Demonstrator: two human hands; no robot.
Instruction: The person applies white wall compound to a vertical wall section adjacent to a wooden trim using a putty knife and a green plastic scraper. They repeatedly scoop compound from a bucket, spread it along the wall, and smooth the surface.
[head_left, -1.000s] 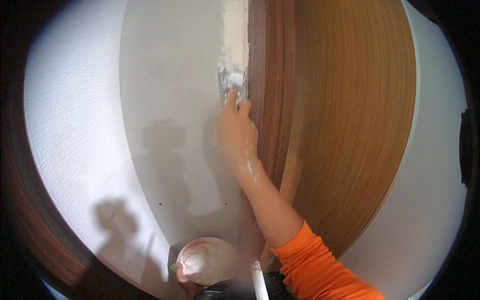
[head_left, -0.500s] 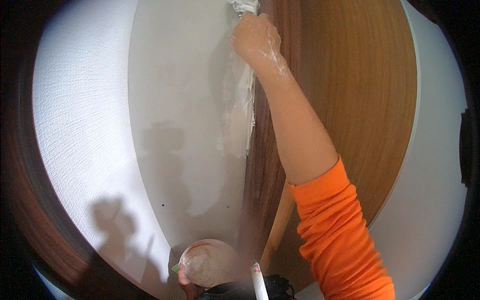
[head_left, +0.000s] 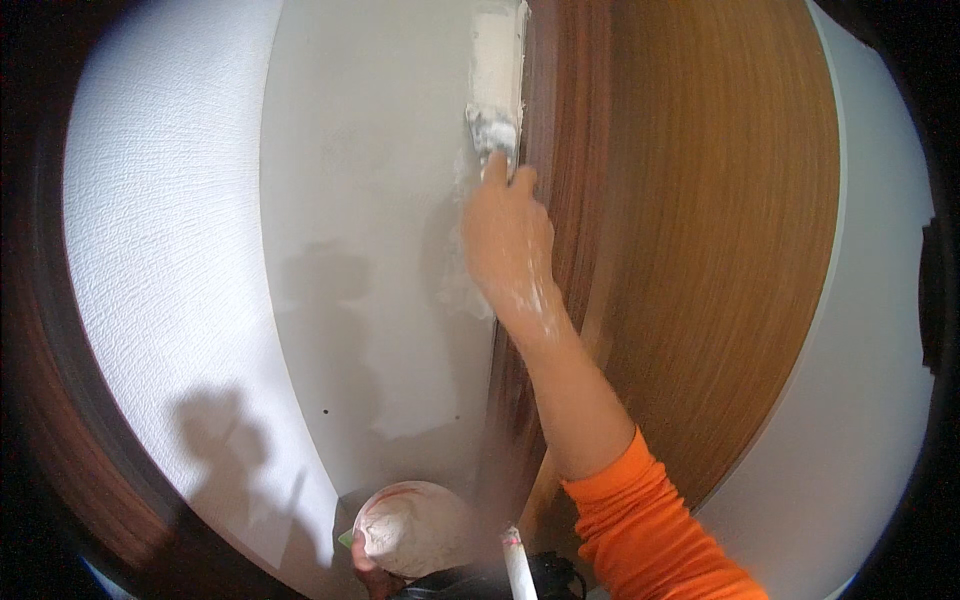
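Note:
My right hand (head_left: 508, 225) grips a putty knife (head_left: 494, 132), its fingers closed around the handle and blade base. The blade lies against the grey wall panel (head_left: 370, 150), right beside the dark wood trim (head_left: 575, 130). Above the blade runs a smooth, pale band of putty (head_left: 496, 60) along the trim. White smears cover the back of my right hand and wrist. Low in the view, my left hand (head_left: 370, 572) holds a round bowl (head_left: 455, 520) by its rim, thumb over the edge. Pale putty (head_left: 395, 530) sits inside the bowl. Most of my left fingers are hidden.
A wood-grain door-like panel (head_left: 710, 220) stands right of the trim. White textured wallpaper (head_left: 165, 230) covers the left side, bearing shadows. A thin white stick (head_left: 518, 570) with a greyish tip juts up from the lower edge, beside something black (head_left: 470, 583).
My right hand has drawn the putty knife down along the trim. An even band of putty now shows above the blade. My left hand and the bowl have barely moved.

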